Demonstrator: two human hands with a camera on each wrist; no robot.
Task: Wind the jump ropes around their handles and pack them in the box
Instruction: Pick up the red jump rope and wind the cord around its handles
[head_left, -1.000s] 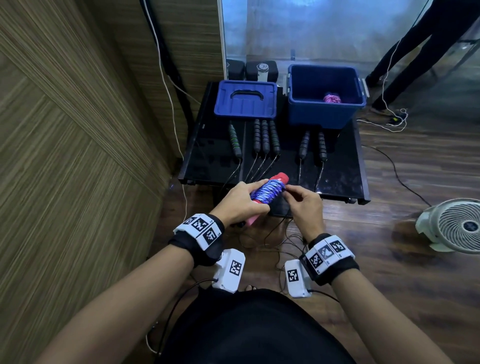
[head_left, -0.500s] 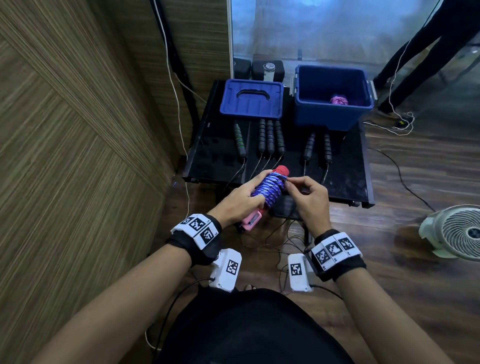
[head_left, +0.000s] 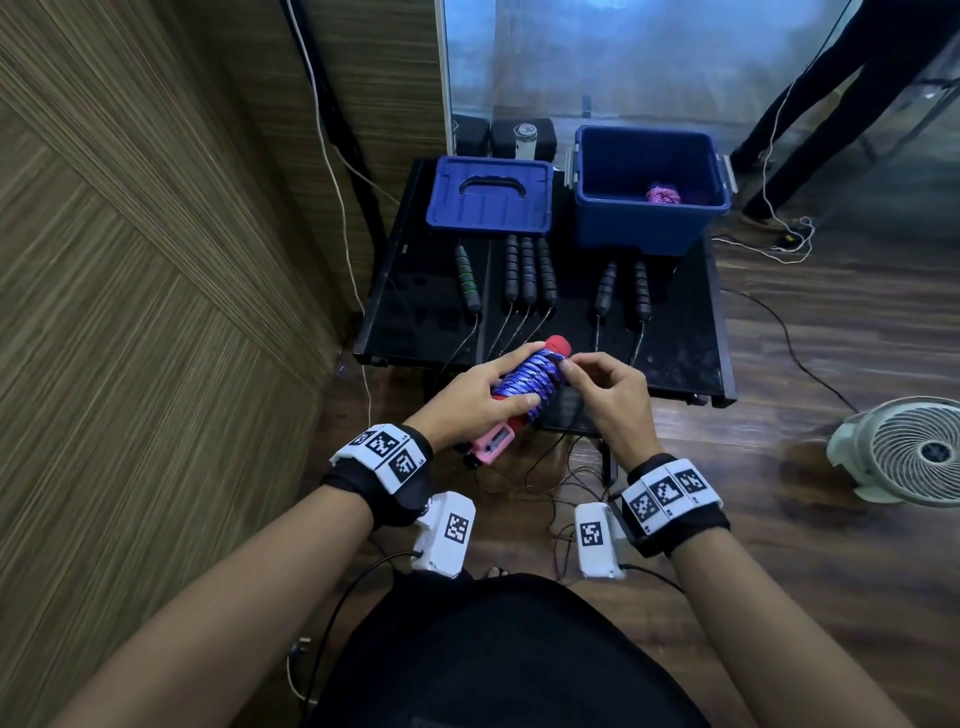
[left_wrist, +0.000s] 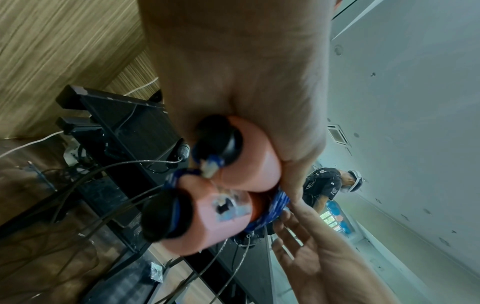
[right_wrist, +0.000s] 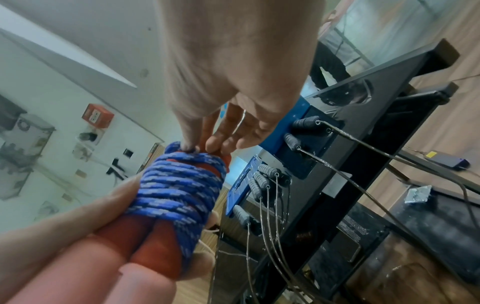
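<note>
Left hand (head_left: 470, 400) gripping wound handles (head_left: 524, 387)

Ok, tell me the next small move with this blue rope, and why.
Probably tuck the loose end under the last coil. The blue rope is already wound round the paired pink handles, which the left hand grips, and the right hand pinches the rope at the top. Then it can go in the box, where one wound rope already lies.

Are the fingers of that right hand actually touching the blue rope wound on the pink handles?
Touching. In the right wrist view the right hand has a fingertip pressed into the top end of the blue rope coil, no gap visible.
</note>
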